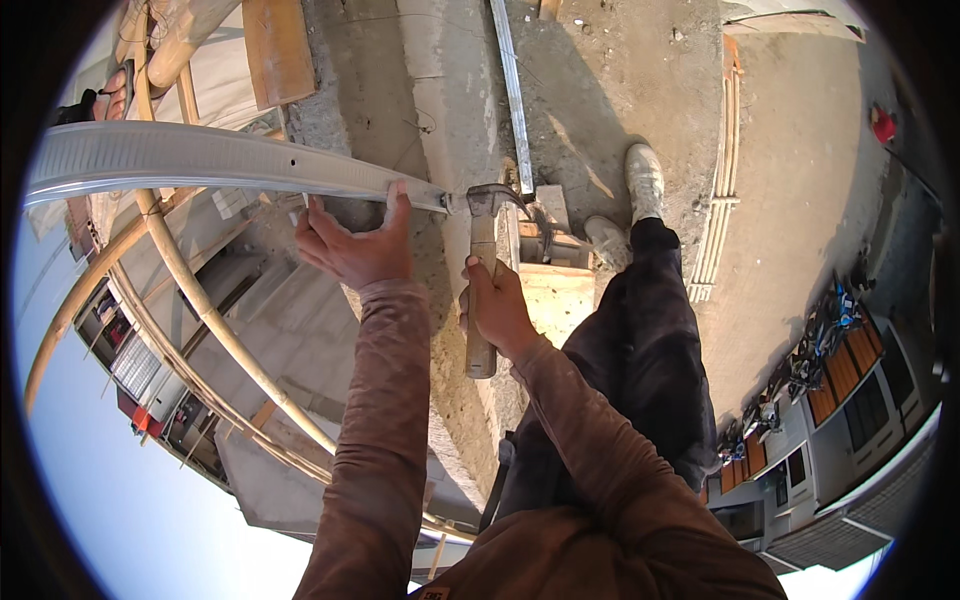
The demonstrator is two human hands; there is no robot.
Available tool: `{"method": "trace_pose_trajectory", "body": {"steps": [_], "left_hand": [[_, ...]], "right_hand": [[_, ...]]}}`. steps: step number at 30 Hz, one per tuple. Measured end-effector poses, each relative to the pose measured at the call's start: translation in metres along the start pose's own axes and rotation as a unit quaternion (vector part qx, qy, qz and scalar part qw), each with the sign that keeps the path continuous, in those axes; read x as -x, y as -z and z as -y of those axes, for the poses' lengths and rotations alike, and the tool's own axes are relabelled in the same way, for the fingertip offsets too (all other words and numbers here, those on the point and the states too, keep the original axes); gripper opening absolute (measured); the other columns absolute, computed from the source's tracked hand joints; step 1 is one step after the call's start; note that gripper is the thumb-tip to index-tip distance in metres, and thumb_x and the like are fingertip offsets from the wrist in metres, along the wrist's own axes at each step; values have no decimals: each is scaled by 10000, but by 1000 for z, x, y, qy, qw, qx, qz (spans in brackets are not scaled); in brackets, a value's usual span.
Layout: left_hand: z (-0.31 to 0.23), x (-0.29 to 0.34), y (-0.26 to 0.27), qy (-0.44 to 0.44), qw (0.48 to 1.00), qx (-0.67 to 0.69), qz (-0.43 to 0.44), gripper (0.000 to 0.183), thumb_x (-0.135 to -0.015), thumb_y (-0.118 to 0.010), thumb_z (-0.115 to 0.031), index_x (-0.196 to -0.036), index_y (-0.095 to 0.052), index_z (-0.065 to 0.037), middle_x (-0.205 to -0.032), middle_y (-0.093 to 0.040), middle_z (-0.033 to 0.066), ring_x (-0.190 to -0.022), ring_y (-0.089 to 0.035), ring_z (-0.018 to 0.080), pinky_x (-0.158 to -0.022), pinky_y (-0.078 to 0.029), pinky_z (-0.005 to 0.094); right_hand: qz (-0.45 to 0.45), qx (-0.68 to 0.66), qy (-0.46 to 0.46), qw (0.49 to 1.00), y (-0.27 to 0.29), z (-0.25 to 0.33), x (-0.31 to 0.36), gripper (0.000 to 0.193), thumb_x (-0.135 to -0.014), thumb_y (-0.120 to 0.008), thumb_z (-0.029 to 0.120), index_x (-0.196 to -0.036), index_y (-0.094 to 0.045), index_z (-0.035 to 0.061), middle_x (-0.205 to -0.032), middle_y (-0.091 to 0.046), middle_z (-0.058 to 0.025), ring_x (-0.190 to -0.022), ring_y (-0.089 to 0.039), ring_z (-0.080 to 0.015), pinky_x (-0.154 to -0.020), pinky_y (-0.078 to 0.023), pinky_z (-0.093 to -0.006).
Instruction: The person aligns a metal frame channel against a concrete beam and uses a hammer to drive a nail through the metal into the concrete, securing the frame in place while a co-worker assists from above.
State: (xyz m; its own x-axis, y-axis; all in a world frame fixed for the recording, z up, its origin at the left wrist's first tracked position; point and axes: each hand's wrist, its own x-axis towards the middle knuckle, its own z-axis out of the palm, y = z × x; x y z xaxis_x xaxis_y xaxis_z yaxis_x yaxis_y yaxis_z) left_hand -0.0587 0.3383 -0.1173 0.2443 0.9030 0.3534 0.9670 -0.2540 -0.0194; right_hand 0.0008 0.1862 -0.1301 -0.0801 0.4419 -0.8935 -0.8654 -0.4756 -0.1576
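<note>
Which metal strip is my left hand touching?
The wide ribbed strip, reaching in from the left; the narrower strip runs down from the top edge, untouched.

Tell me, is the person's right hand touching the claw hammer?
Touching. The head view shows the right hand wrapped around the claw hammer at its handle.

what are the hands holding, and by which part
The right hand holds a hammer by its handle. The left hand touches a metal channel near its end; grip unclear.

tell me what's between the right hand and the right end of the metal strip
In the head view, the hammer lies there: its upper handle and head, above the right hand, beside the metal strip's end.
</note>
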Motion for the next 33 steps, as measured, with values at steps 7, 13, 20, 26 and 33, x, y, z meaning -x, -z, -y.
{"method": "trace_pose_trajectory", "body": {"steps": [7, 13, 20, 26, 33], "left_hand": [[3, -1, -2, 10, 1000, 6, 8, 925, -536, -910, -471, -1226, -555, 31, -1175, -456, 167, -1137, -446, 367, -950, -409, 533], [2, -2, -5, 14, 1000, 20, 1, 915, -534, -911, -470, -1216, -557, 27, -1178, -457, 158, -1136, -450, 361, -953, -404, 535], [0, -3, -2, 19, 1000, 23, 6, 921, -528, -915, -453, -1226, -549, 23, -1170, -465, 148, -1139, -450, 353, -966, -394, 534], [-3, -2, 3, 23, 1000, 9, 7, 966, -522, -911, -428, -1300, -512, -19, -1182, -467, 148, -1118, -458, 354, -962, -390, 525], [-10, -8, 43, 73, 990, 101, 67, 954, -547, -890, -409, -1353, -490, -91, -1161, -467, 150, -1104, -469, 363, -973, -388, 506]], "right_hand": [[-30, -44, -4, 999, 10, 7, 3, 319, -1016, -504, 375, -978, -533, 59, -639, -524, -44, -465, -505, -145, -447, -454, -310], [26, 66, -2, 997, 29, 24, -10, 325, -1005, -525, 328, -965, -543, 6, -602, -537, -66, -432, -527, -165, -431, -465, -329], [62, 91, -9, 994, 29, 37, -2, 346, -1011, -508, 340, -973, -550, -1, -598, -538, -56, -422, -531, -162, -432, -460, -322], [94, 107, 11, 990, 51, 29, -7, 326, -1003, -531, 350, -993, -545, 25, -612, -528, -35, -458, -515, -139, -448, -459, -319], [7, 347, 54, 936, 142, 67, -21, 411, -965, -568, 400, -903, -599, -5, -692, -622, -136, -519, -631, -232, -461, -501, -389]]}}
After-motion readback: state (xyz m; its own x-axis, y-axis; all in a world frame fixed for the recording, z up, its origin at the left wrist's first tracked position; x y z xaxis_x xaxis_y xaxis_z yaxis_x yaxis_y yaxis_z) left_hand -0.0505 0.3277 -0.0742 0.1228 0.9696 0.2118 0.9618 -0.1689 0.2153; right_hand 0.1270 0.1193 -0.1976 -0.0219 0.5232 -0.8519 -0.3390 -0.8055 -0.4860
